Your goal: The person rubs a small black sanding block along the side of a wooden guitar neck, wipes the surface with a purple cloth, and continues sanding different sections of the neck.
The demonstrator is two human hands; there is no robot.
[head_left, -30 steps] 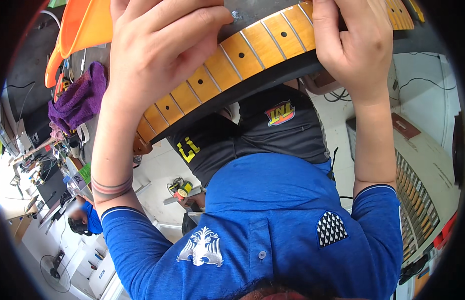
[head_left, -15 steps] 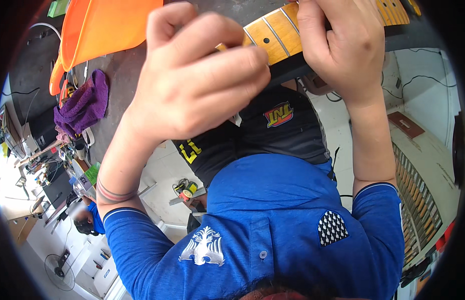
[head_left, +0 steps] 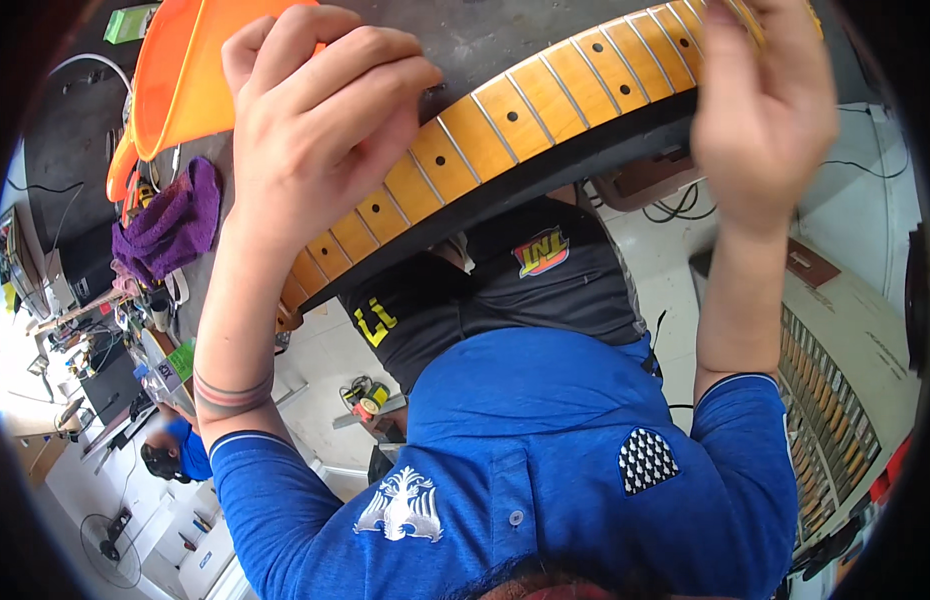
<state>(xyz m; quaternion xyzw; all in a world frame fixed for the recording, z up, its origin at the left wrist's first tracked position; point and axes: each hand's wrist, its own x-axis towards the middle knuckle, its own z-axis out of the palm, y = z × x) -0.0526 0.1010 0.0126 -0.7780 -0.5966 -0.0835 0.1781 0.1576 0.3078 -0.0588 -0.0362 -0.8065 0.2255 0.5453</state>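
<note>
A guitar neck with a yellow maple fretboard, metal frets and black dots lies along the near edge of the dark bench. My left hand is over the left part of the neck, fingers curled; whatever is under its fingertips is hidden. My right hand is blurred at the right part of the neck, partly covering the fretboard, and I cannot make out what its fingers hold.
An orange plastic container, a purple cloth, a small green box and cluttered tools sit at the left. A co-worker is at the lower left. A box with slotted compartments stands at the right, near cables.
My left hand swung rightward, then back up and left, uncovering the middle frets. My right hand has moved right along the neck, exposing more of the fretboard.
</note>
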